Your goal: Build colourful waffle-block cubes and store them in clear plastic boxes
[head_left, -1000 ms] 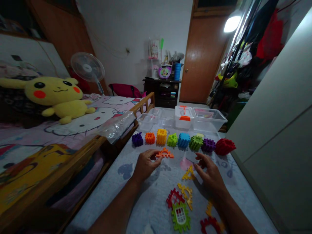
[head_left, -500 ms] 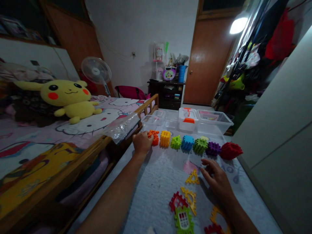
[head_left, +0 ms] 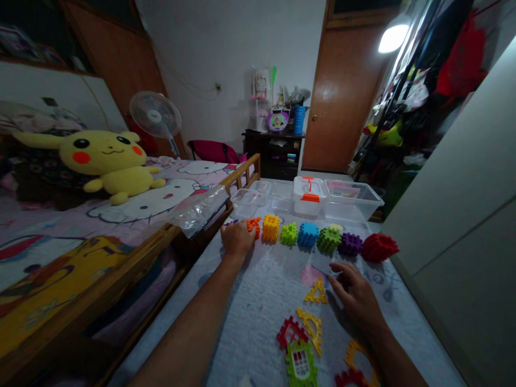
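Observation:
My left hand [head_left: 237,239] is at the left end of a row of toy building-block stacks, its fingers curled at the orange building blocks [head_left: 253,226] and partly hiding them. Behind its knuckles a small purple piece [head_left: 230,222] peeks out. Over the bed sheet, my right hand [head_left: 357,293] hovers with fingers loosely bent and apart, holding nothing. Nearest to it lies a yellow triangular block [head_left: 316,291]. Below are a yellow arched block [head_left: 311,327], a red block [head_left: 290,332], a green window block [head_left: 301,365] and another yellow piece [head_left: 353,350], beside a red one [head_left: 350,378].
Along the row stand yellow [head_left: 271,229], lime [head_left: 289,234], blue [head_left: 308,235], green [head_left: 329,240], purple [head_left: 351,244] and red stacks [head_left: 379,248]. Behind are clear plastic bins [head_left: 350,209] and a lidded box [head_left: 308,207]. A wooden rail [head_left: 161,242] borders the left.
My left hand has shifted slightly down beside the orange blocks, now covering more of their left side; the purple piece shows behind it. My right hand stays nearly still. The view has moved slightly.

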Motion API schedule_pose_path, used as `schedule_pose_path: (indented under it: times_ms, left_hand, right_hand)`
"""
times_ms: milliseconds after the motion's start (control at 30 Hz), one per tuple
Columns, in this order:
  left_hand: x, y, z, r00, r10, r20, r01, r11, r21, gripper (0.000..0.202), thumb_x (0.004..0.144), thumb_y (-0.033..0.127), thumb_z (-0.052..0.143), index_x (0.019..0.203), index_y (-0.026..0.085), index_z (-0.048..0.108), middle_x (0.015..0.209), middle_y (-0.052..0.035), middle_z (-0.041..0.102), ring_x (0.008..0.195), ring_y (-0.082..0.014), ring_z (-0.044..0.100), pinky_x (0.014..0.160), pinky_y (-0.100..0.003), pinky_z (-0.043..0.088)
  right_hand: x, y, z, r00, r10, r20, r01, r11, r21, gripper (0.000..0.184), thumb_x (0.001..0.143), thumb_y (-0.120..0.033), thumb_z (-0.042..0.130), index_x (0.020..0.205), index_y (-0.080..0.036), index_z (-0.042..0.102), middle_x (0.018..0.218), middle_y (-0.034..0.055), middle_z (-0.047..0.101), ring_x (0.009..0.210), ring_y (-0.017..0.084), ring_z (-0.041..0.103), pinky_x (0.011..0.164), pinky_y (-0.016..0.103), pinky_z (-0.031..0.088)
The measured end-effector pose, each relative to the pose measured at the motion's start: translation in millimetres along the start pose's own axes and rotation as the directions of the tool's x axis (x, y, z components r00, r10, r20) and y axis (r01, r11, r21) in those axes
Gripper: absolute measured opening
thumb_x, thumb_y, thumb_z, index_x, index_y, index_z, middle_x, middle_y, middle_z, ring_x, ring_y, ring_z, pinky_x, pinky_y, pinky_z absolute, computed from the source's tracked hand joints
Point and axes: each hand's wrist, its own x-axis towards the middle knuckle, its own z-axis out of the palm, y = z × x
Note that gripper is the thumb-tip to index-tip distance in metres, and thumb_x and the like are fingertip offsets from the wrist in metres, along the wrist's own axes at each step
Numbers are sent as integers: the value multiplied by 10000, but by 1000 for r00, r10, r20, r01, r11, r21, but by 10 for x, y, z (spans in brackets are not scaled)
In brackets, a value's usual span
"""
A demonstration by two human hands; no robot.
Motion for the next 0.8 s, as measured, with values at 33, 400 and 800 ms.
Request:
schedule_pose_path:
  times_ms: [33, 400, 800]
  left_hand:
    - [-4, 0, -2, 1000, 5, 4, -5, 1000, 2, 365, 839, 472, 521, 867, 176, 732, 850, -126, 732, 864, -283, 651, 779, -385, 357]
    - [-205, 0, -338, 986, 151, -69, -159, 980, -119, 342, 895, 428, 493, 971, 159, 690, 902, -122, 711, 919, -301, 617, 818, -406, 371]
    - [-1632, 277, -676, 515, 782, 349, -407, 582, -704, 865, 563, 560, 792, 1302, 224, 491, 1306, -109, 527, 1154, -312, 478, 1002, -450, 396]
  right_hand:
    - [0, -2, -1, 1000, -1, 0, 1, 1000, -1, 280, 827, -363, 553, 1034, -201, 650, 981, 80, 641, 704, 177, 598, 634, 326, 516]
    - [42, 6, -163, 993, 108, -42, -108, 994, 5, 295, 810, -370, 529, 985, -172, 660, 896, 81, 655, 695, 188, 597, 661, 333, 496]
    - [-30, -169, -129, 911, -135, 390, 154, 988, -20, 401, 753, -214, 646, 1152, -238, 658, 1262, 78, 602, 1175, 248, 502, 1025, 425, 386]
